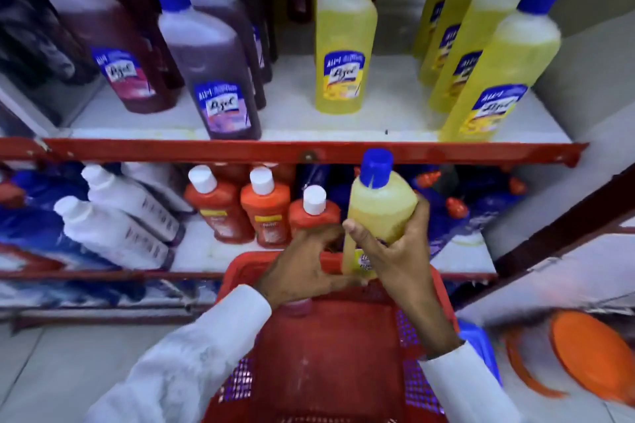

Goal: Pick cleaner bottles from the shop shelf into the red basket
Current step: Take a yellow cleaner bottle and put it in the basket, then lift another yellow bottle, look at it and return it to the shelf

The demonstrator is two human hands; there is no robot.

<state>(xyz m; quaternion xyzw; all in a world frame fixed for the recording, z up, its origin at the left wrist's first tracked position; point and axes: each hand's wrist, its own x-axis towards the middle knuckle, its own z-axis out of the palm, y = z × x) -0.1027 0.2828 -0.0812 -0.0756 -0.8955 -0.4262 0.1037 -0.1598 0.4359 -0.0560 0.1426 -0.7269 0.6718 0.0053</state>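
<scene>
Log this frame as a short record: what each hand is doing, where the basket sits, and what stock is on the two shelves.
right hand: gripping a yellow cleaner bottle with a blue cap, held upright over the basket's far rim
left hand: at the bottle's lower end by the far rim; grasp unclear
red basket: below the hands, in front of the lower shelf; contents mostly hidden
upper shelf: purple bottles left, yellow bottles right
lower shelf: white bottles, orange bottles
</scene>
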